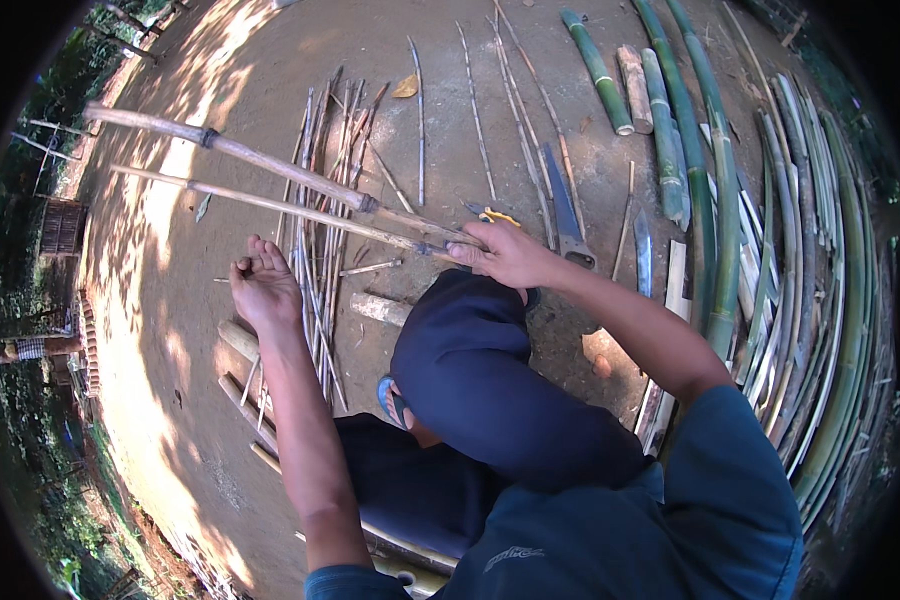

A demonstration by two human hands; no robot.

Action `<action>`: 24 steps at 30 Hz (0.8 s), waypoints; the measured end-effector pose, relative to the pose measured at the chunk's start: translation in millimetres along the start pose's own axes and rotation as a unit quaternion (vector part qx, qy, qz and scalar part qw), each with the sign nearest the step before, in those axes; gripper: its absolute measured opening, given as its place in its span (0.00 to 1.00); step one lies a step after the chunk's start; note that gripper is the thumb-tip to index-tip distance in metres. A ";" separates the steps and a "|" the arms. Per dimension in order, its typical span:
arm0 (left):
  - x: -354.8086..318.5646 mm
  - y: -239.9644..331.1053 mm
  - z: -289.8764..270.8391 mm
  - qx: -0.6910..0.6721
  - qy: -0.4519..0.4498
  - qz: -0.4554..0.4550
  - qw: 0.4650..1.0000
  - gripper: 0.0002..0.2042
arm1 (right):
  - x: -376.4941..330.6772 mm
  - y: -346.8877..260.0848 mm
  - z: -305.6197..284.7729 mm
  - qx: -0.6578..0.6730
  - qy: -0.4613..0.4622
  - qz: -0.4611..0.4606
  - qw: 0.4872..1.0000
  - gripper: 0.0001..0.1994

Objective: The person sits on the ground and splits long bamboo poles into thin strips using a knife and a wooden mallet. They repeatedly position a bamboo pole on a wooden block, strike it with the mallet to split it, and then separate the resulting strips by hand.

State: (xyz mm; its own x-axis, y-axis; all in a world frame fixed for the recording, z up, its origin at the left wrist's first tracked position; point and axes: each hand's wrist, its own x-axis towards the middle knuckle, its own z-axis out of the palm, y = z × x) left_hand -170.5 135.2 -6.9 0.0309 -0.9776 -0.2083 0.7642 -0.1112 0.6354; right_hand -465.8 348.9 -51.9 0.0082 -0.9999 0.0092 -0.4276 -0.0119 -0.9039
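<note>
My right hand (505, 252) grips the near ends of two long tan bamboo sticks (270, 165) that reach up and to the left above the dirt ground. My left hand (263, 287) is open, palm up, fingers apart, holding nothing, just left of a bundle of thin bamboo slivers (320, 270) lying on the ground. I sit low with my knee in dark blue trousers (470, 360) raised between my arms.
Green bamboo poles and split strips (770, 260) are heaped at the right. A saw (568, 215) and a blade (643, 252) lie beyond my right hand, by yellow-handled scissors (495, 214). Short bamboo pieces (240, 345) lie at the left. Thin sticks (475, 110) are scattered ahead.
</note>
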 end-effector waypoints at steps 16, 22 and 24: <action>-7.0 -44.5 30.0 0.164 0.054 0.030 0.985 0.09 | 22.1 105.3 -24.0 -0.107 0.189 0.157 0.963 0.18; 20.0 77.1 -13.3 0.113 0.101 0.173 0.973 0.06 | -41.5 280.4 -92.6 -0.206 0.334 0.368 0.843 0.19; 22.8 107.6 -38.4 0.110 0.142 0.222 0.958 0.06 | -56.8 322.2 -110.0 -0.251 0.328 0.421 0.808 0.19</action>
State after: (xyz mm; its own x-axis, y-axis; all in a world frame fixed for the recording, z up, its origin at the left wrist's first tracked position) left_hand -62.8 107.9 28.2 0.5193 -0.8528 -0.0552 0.4819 0.2388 0.8431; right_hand -703.5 401.6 -296.7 -0.8868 -0.4392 -0.1438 -0.3463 0.8376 -0.4225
